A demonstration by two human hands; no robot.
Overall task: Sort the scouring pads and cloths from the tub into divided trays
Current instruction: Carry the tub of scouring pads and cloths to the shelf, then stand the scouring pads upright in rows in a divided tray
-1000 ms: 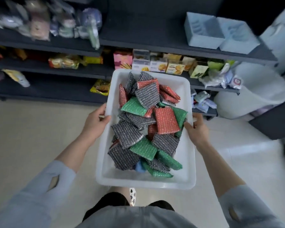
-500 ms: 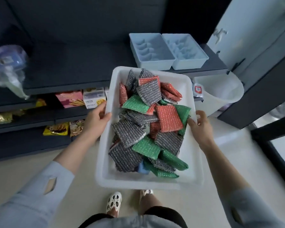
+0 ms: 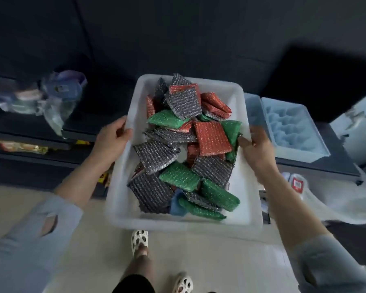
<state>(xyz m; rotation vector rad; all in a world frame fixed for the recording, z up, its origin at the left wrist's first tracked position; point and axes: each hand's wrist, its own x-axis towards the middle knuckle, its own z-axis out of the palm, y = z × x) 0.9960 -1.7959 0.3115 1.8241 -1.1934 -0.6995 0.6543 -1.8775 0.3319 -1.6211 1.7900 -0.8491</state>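
Nearest: two feet in pale perforated clogs, one [image 3: 139, 240] ahead of the other [image 3: 182, 284], on a light floor [image 3: 220, 267]; grey-blue sleeves at both lower corners of the view.

Held item: white plastic tub [image 3: 123, 199], rectangular, carried in the air in front of the body, above the floor. Left hand [image 3: 111, 140] has its grip closed on the tub's left rim, thumb lying over the edge. Right hand [image 3: 255, 148] grips the right rim, thumb hooked inside the wall (its outline is slightly smeared by motion).

Contents: a loose heap of square glittery scouring pads, overlapping and tilted. Colours noted: grey pads [image 3: 154, 154], most numerous; green pads [image 3: 179, 176], mainly toward the near half; red pads [image 3: 211, 137], mainly toward the far and right side. One blue piece [image 3: 176, 205] pokes out near the tub's near wall, partly under a green pad; whether it is a cloth cannot be told.

Right of the tub: a pale blue divided tray [image 3: 292, 127] with moulded compartments stands on a dark surface [image 3: 325, 166]; a second tray [image 3: 251, 111] touching its left side is largely hidden behind the tub rim. Below them, a white bin [image 3: 347, 199], blurred.

Left, farther: dark shelves [image 3: 30, 144] holding blurred packaged goods [image 3: 57, 96].
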